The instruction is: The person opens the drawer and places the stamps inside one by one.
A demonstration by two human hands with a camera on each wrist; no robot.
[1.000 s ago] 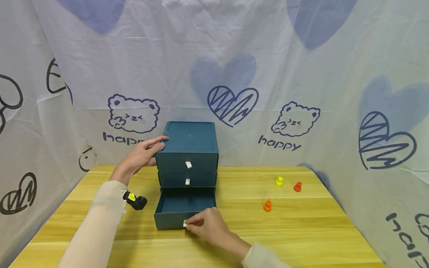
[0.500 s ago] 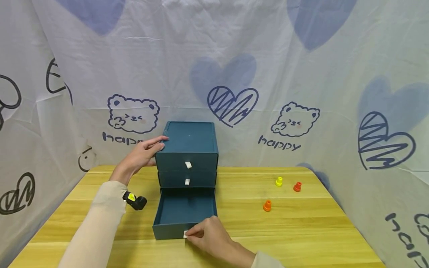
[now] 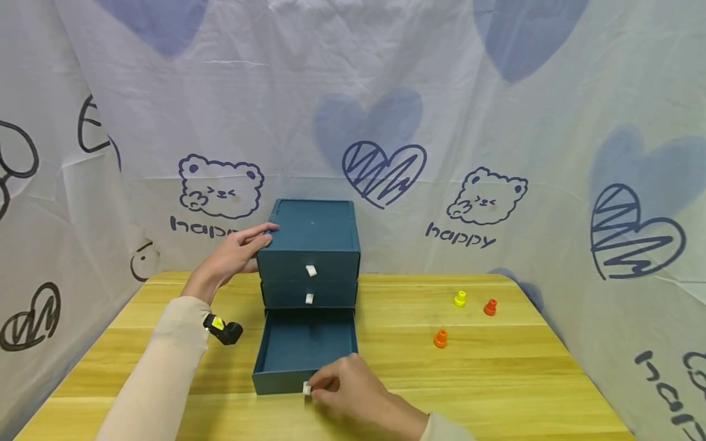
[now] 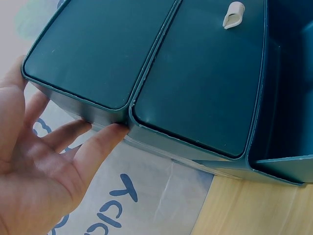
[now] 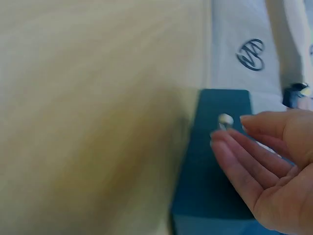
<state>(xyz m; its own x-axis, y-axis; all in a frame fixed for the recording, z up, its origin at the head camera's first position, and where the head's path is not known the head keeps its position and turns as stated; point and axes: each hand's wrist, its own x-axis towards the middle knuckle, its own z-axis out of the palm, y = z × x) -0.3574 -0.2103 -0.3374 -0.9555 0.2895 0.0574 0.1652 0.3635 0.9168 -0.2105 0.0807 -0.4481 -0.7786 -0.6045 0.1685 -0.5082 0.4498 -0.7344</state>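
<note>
A dark teal three-drawer cabinet (image 3: 311,233) stands on the wooden table (image 3: 496,380). Its bottom drawer (image 3: 303,349) is pulled out and looks empty. My right hand (image 3: 331,384) is at the drawer's front, fingertips beside the small white tab (image 3: 306,387). In the right wrist view the fingers (image 5: 230,149) lie nearly straight next to the tab (image 5: 225,119), not pinching it. My left hand (image 3: 242,248) rests with straight fingers against the cabinet's upper left side. The left wrist view shows those fingers (image 4: 98,142) touching the cabinet (image 4: 195,83) edge. The two upper drawers are closed.
Three small caps lie to the right of the cabinet: yellow (image 3: 459,299), red (image 3: 489,307) and orange (image 3: 439,338). A small black and yellow object (image 3: 223,331) lies left of the open drawer. Printed cloth walls surround the table on three sides.
The bottom drawer has slid further out toward me with my right hand on its tab. The fingers now look loosened from the tab. My left hand has stayed still.
</note>
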